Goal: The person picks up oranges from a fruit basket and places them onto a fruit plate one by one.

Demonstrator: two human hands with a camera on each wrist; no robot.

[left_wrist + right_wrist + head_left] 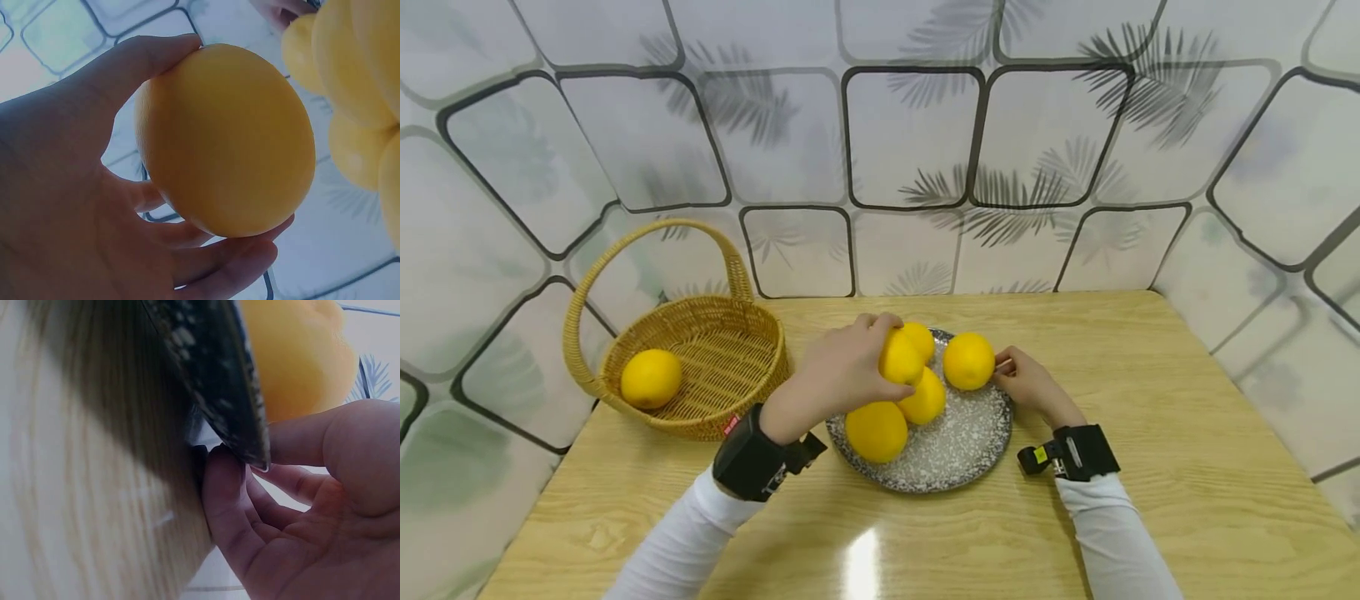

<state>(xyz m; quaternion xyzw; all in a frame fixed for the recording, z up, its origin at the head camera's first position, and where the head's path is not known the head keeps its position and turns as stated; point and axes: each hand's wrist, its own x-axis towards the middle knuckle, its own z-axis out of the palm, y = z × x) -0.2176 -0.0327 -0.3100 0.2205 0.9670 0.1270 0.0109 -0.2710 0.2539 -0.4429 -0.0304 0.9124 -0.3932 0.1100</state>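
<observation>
My left hand [844, 358] grips a yellow orange [900, 358] over the left part of a round, speckled grey plate [958, 446]. In the left wrist view, the thumb and fingers wrap round opposite sides of this orange [228, 140]. Several more oranges sit on the plate, one of them [968, 361] near its right rim and another [877, 432] at the front left. At the right rim, my right hand [1033, 386] pinches the plate. The right wrist view shows a fingertip under the rim [250, 425] and the thumb along its upper side.
Left of the plate stands a wicker basket [730, 367] with a tall arched handle, one orange [651, 379] inside it. Everything rests on a light wooden table [1150, 500]. Patterned panels [910, 133] rise behind the table and along both sides.
</observation>
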